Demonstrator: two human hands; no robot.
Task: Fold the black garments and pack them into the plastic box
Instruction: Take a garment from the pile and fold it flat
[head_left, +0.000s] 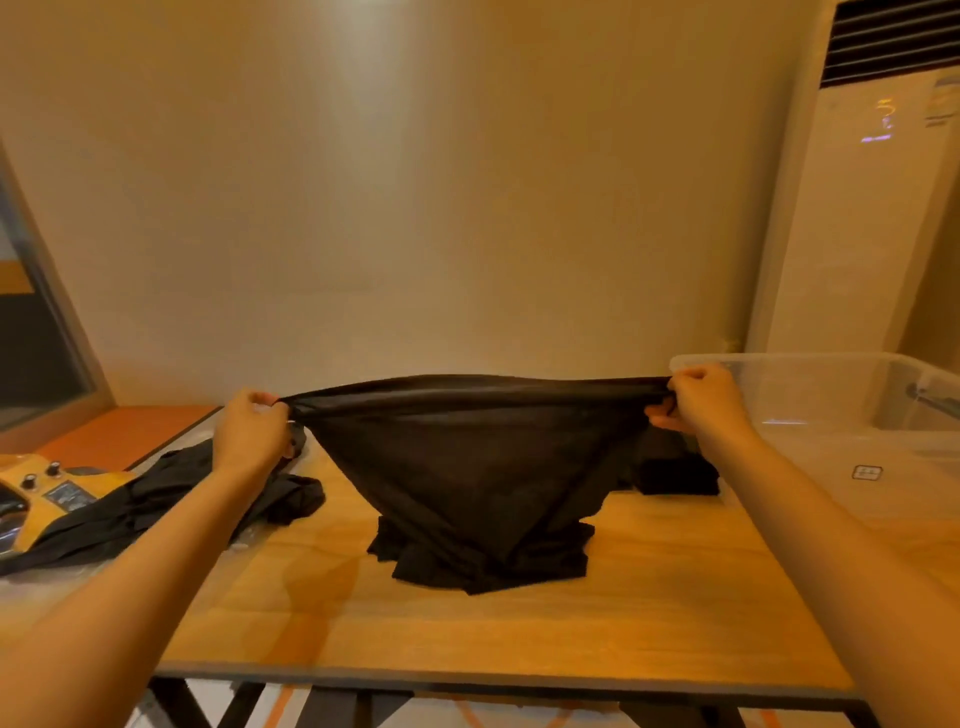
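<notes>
Black garment (478, 467) stretched between both hands (252, 434) (696, 402), hem on table (675, 597)

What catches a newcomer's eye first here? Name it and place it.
A black garment hangs stretched above the wooden table, left hand and right hand each pinching a top corner, its lower end bunched on the tabletop. A clear plastic box stands at the right; black clothing lies crumpled at left.

Black sheer garment (478, 467) I hold touches wooden table (519, 634) at centre; clear plastic box (831, 415) far right corner, folded black garment (675, 475) just left of it; crumpled black clothes (156, 501) left edge.
</notes>
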